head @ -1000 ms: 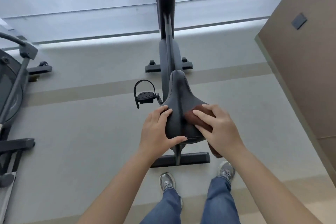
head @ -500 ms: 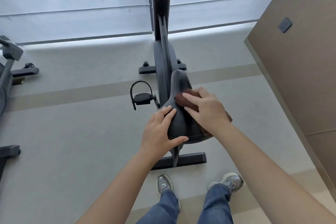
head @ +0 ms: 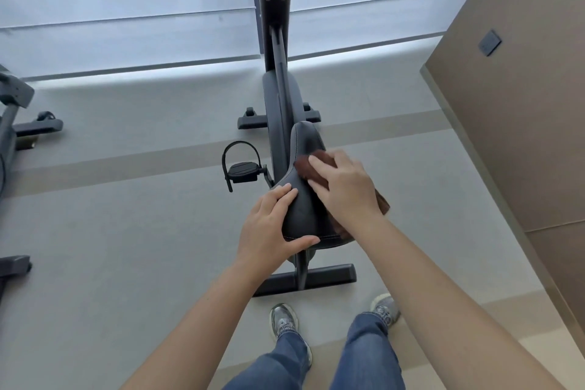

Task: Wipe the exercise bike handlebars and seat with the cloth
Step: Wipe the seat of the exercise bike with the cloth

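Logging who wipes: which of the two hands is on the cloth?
The right hand, pressing the brown cloth onto the seat; the left hand only holds the seat's rear left edge, bare.

Laid with grey floor (head: 126, 247) crossed by a beige band (head: 126, 165). Closed at the far side by pale blinds (head: 126, 9). Bounded right by a brown wall panel (head: 522, 120) bearing a dark plate (head: 489, 42).
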Available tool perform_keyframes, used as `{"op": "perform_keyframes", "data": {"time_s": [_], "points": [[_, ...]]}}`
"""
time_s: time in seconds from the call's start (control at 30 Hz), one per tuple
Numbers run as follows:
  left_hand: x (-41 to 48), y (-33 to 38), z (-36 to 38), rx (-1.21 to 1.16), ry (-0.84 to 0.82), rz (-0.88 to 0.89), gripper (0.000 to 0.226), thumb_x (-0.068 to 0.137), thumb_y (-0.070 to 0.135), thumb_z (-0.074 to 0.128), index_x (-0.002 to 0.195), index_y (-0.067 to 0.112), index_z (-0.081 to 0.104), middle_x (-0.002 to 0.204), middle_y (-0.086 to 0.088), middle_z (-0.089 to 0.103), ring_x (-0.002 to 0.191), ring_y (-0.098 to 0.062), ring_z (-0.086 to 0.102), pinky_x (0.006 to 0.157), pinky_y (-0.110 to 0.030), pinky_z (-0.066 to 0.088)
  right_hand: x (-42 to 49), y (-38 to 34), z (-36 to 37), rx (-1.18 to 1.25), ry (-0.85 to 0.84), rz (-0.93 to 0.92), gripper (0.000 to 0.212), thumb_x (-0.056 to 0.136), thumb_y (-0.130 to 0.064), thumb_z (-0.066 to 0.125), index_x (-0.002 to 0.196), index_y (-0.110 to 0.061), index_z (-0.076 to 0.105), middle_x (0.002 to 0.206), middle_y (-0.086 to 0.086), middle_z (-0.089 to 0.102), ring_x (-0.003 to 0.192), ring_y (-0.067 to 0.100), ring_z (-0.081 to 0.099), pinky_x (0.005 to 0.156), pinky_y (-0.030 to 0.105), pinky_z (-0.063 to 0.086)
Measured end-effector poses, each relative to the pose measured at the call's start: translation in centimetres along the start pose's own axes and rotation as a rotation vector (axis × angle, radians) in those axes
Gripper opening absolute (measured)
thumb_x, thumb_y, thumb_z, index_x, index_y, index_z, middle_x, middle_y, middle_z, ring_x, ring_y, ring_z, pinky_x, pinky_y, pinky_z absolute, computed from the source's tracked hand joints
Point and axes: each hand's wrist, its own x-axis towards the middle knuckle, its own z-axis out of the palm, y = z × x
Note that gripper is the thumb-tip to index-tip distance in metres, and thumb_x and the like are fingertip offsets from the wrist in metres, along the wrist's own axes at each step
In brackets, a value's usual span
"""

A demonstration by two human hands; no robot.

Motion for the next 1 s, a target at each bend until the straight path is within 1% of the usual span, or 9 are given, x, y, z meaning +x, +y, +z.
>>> {"op": "perform_keyframes", "data": {"time_s": [0.1,0.23,0.37,0.43,0.5,0.63,0.77,0.93,1.0], "points": [[0.1,0.1,-0.1,-0.011,-0.005,-0.01,0.085,0.061,0.044,0.079,0.132,0.013,0.045,0.137,-0.002,0.044,0.125,-0.019,0.037,0.101,-0.023,0.024,-5.5,1.0,-0.4,0.039,0.108,-0.115,0.033,0.077,-0.021,0.069,0.11,-0.018,0.066,0.115,0.013,0.062,0.088,0.038,0.058,0.069,0.043,0.055],[0.1,0.3,-0.1,-0.018,-0.011,-0.038,0.085,0.062,0.045,0.079,0.134,0.016,0.043,0.139,0.003,0.041,0.126,-0.016,0.035,0.1,-0.02,0.022,-5.3,2.3,-0.4,0.05,0.138,-0.226,0.029,0.076,-0.019,0.07,0.105,-0.015,0.069,0.11,0.014,0.065,0.083,0.039,0.059,0.071,0.043,0.055],[0.0,0.8,0.0,0.056,-0.029,-0.055,0.093,0.06,0.053,0.076,0.137,0.018,0.037,0.143,0.005,0.035,0.129,-0.015,0.029,0.102,-0.025,0.025,2.0,3.8,-1.0,0.255,-0.087,-0.114,0.036,0.084,-0.023,0.063,0.12,-0.021,0.06,0.123,0.008,0.056,0.109,0.031,0.053,0.094,0.035,0.041],[-0.2,1.5,0.2,0.106,-0.038,-0.068,0.1,0.057,0.057,0.076,0.138,0.015,0.035,0.145,0.002,0.032,0.133,-0.017,0.025,0.106,-0.03,0.025,4.5,4.7,-1.1,0.4,-0.197,-0.105,0.039,0.084,-0.023,0.063,0.123,-0.023,0.057,0.125,0.004,0.054,0.116,0.02,0.05,0.097,0.018,0.031],[-0.3,2.0,0.6,0.123,-0.02,-0.098,0.101,0.056,0.056,0.077,0.138,0.012,0.036,0.145,-0.002,0.032,0.134,-0.019,0.025,0.109,-0.031,0.024,4.8,5.6,-1.3,0.473,-0.268,-0.116,0.042,0.084,-0.022,0.064,0.124,-0.027,0.055,0.127,-0.002,0.052,0.119,0.013,0.047,0.097,0.013,0.026],[-0.2,2.6,1.0,0.13,0.031,-0.139,0.098,0.054,0.051,0.081,0.133,0.009,0.041,0.143,-0.006,0.037,0.133,-0.022,0.029,0.108,-0.031,0.025,0.6,8.3,-1.6,0.523,-0.266,-0.156,0.046,0.081,-0.022,0.066,0.122,-0.039,0.054,0.124,-0.017,0.048,0.114,0.0,0.043,0.099,0.015,0.028],[-0.2,2.7,1.1,0.125,0.042,-0.172,0.096,0.052,0.051,0.082,0.131,0.01,0.044,0.14,-0.006,0.041,0.129,-0.023,0.033,0.105,-0.034,0.03,-1.6,9.6,-1.1,0.59,-0.165,-0.161,0.046,0.08,-0.015,0.067,0.12,-0.035,0.057,0.123,-0.011,0.05,0.116,0.009,0.046,0.102,0.02,0.03],[0.0,2.7,1.1,0.141,0.048,-0.186,0.096,0.049,0.049,0.083,0.128,0.011,0.045,0.137,-0.006,0.043,0.124,-0.025,0.038,0.102,-0.034,0.033,3.7,8.7,-2.0,0.674,-0.408,-0.137,0.04,0.082,-0.016,0.064,0.119,-0.03,0.059,0.117,-0.003,0.059,0.113,0.014,0.052,0.099,0.023,0.034],[0.0,2.7,1.1,0.132,0.047,-0.188,0.096,0.049,0.049,0.084,0.128,0.011,0.045,0.136,-0.006,0.043,0.124,-0.024,0.038,0.102,-0.034,0.032,3.7,8.7,-2.0,0.709,-0.403,-0.085,0.039,0.082,-0.015,0.064,0.118,-0.031,0.059,0.116,-0.001,0.06,0.113,0.015,0.052,0.101,0.029,0.036]]}}
